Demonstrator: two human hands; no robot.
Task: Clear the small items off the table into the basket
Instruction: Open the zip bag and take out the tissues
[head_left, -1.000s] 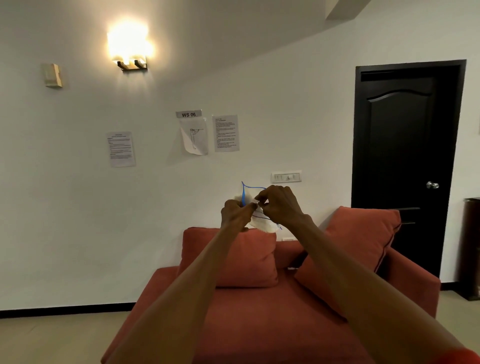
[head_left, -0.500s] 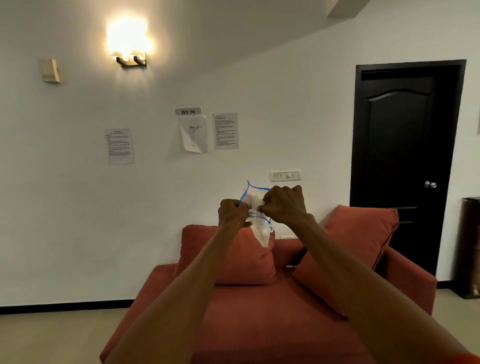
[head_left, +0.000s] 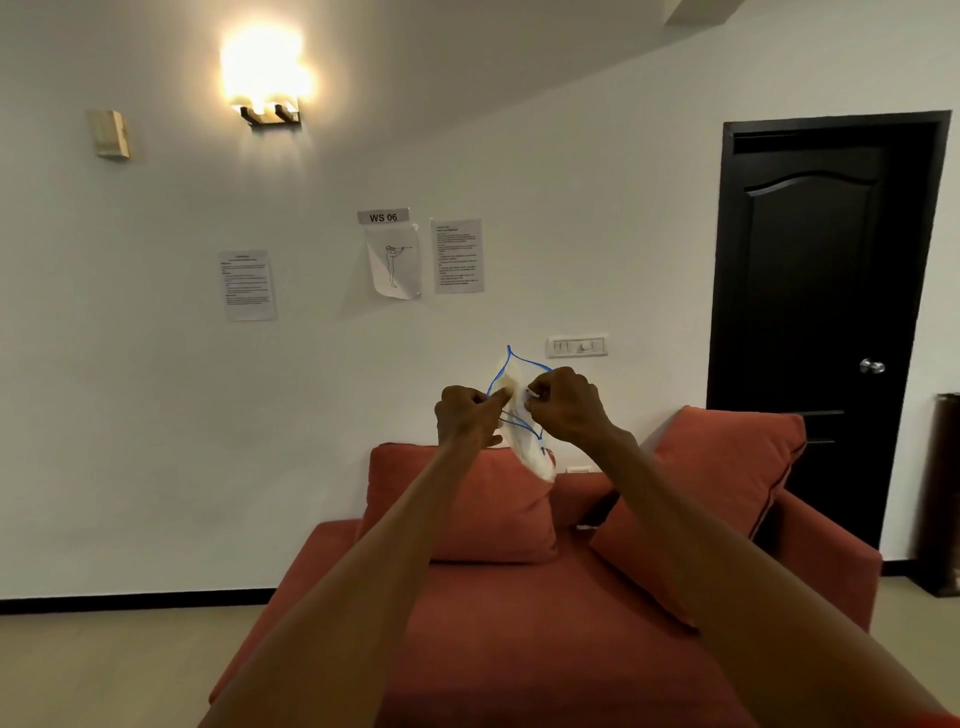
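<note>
I hold a clear plastic bag with a blue zip rim (head_left: 524, 441) up at arm's length in front of me. My left hand (head_left: 465, 418) pinches the left side of its mouth and my right hand (head_left: 563, 405) pinches the right side, so the blue rim gapes between them. Something pale shows inside the bag, which hangs down to the right. Neither the table nor the basket is in view.
A red sofa (head_left: 498, 623) with two red cushions (head_left: 722, 499) stands below my arms against a white wall. A black door (head_left: 815, 312) is at the right, a dark cabinet (head_left: 945, 493) beside it. Papers hang on the wall under a lit lamp (head_left: 265, 88).
The bag's blue rim has been pulled wider apart between my two hands, and the bag now hangs lower to the right. My hands stay at about the same height.
</note>
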